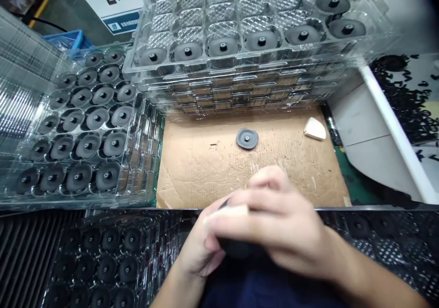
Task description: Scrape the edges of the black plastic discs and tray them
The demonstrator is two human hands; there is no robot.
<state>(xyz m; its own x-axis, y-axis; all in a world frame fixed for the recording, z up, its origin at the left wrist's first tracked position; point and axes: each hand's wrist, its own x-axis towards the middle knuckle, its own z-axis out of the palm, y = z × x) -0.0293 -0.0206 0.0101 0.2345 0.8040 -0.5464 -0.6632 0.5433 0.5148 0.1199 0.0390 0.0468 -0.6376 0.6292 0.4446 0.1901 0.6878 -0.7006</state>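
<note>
Head view: in front of the cardboard (192,161), left hand (194,251) and right hand (286,221) are meeting around a dark piece (224,203); each grip is hiding, so I cannot tell its hold. A disc (252,141) is lying on the cardboard. Left of it, one tray (99,204) is looking full; behind, another tray (192,66) is looking only partly filled.

White sign (103,2) at upper left, marked #2 (inverted from this viewpoint). Blue bin (79,39) nearby; yellow bar (40,10) and black cable (48,22) left of the sign. Cardboard sheet (192,161): flat, surface scuffed.
</note>
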